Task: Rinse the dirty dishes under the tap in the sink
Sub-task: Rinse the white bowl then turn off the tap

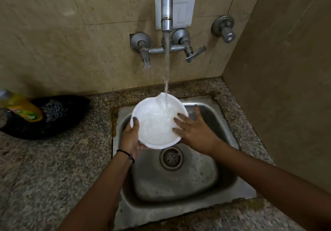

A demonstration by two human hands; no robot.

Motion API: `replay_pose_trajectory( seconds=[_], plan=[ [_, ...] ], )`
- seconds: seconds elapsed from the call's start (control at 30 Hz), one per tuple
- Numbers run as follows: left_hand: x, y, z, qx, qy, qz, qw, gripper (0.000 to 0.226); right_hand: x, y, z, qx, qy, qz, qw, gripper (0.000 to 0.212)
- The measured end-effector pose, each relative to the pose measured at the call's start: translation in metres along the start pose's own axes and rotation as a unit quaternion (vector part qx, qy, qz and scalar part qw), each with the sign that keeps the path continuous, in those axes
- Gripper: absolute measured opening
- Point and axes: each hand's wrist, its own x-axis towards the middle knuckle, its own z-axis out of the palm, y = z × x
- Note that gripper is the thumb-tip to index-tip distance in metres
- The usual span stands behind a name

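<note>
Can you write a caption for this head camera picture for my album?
Two hands hold a round white bowl under the running metal tap over a steel sink.

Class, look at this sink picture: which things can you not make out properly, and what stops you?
- Bowl bottom, head view: churning water hides any dirt.
- Bottle on the counter: blurred, its top cut by the left edge; label unreadable.
- Left hand fingers: behind the bowl.
- Spout top: cut by the upper edge.

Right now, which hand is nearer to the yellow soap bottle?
Left. The left hand grips the white bowl's left rim, on the yellow soap bottle's side; the right hand rests on the bowl's far right edge.
</note>
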Motion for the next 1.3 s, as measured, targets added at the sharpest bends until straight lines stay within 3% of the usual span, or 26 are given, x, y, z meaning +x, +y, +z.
replay_pose_trajectory(
  seconds=[0.13, 0.23, 0.33, 0.4, 0.5, 0.57, 0.63, 0.7, 0.73, 0.77, 0.87, 0.93, 1.0, 1.13, 1.17, 1.23, 1.3],
  plan=[
    [0.004, -0.003, 0.002, -0.010, -0.016, -0.027, 0.999, 0.038, -0.009, -0.001, -0.014, 0.047, 0.103, -0.028, 0.993, 0.025],
    [0.009, -0.004, 0.006, -0.003, -0.036, 0.009, 0.999, 0.032, -0.006, -0.006, -0.042, 0.086, 0.162, -0.060, 0.981, 0.022],
    [0.007, 0.007, 0.012, 0.025, -0.052, 0.023, 0.998, 0.023, 0.000, -0.004, -0.066, 0.244, 0.152, -0.001, 0.958, 0.027],
    [0.004, 0.019, 0.017, 0.067, -0.095, 0.028, 0.993, 0.038, 0.003, 0.007, -0.077, 0.414, 0.113, 0.110, 0.897, 0.026],
    [-0.009, 0.044, 0.026, 0.113, -0.165, 0.026, 0.979, 0.068, 0.014, 0.029, -0.075, 0.612, 0.109, 0.209, 0.755, 0.022],
    [-0.016, 0.059, 0.031, 0.169, -0.170, 0.071, 0.968, 0.059, 0.024, 0.041, -0.068, 0.688, 0.119, 0.242, 0.674, 0.024],
    [-0.020, 0.070, 0.035, 0.174, -0.152, 0.115, 0.966, 0.040, 0.036, 0.045, -0.064, 0.714, 0.134, 0.266, 0.634, 0.025],
    [-0.023, 0.075, 0.044, 0.144, -0.123, 0.147, 0.971, 0.025, 0.051, 0.042, -0.062, 0.712, 0.162, 0.289, 0.619, 0.026],
    [-0.021, 0.073, 0.047, 0.134, -0.099, 0.161, 0.973, 0.025, 0.059, 0.036, -0.062, 0.693, 0.179, 0.298, 0.632, 0.028],
    [-0.020, 0.072, 0.051, 0.124, -0.073, 0.171, 0.975, 0.027, 0.066, 0.029, -0.062, 0.651, 0.197, 0.296, 0.670, 0.033],
    [-0.009, 0.065, 0.058, 0.053, -0.025, 0.153, 0.986, 0.033, 0.075, -0.010, -0.052, 0.415, 0.224, 0.217, 0.855, 0.050],
    [-0.008, 0.064, 0.062, 0.009, -0.014, 0.137, 0.990, 0.034, 0.072, -0.030, -0.044, 0.275, 0.245, 0.151, 0.918, 0.053],
    [-0.008, 0.064, 0.065, -0.033, -0.013, 0.128, 0.991, 0.034, 0.073, -0.026, -0.036, 0.238, 0.262, 0.128, 0.927, 0.053],
    [-0.008, 0.064, 0.072, -0.038, 0.017, 0.098, 0.994, 0.044, 0.090, 0.002, -0.049, 0.321, 0.266, 0.294, 0.860, 0.058],
    [-0.007, 0.062, 0.073, -0.034, 0.019, 0.100, 0.994, 0.046, 0.092, 0.001, -0.053, 0.313, 0.261, 0.285, 0.868, 0.057],
    [-0.007, 0.062, 0.072, -0.032, 0.019, 0.104, 0.994, 0.044, 0.089, -0.007, -0.051, 0.256, 0.250, 0.165, 0.919, 0.054],
    [-0.005, 0.060, 0.070, -0.042, 0.008, 0.102, 0.994, 0.043, 0.081, -0.004, -0.045, 0.218, 0.241, 0.079, 0.942, 0.050]
  ],
)
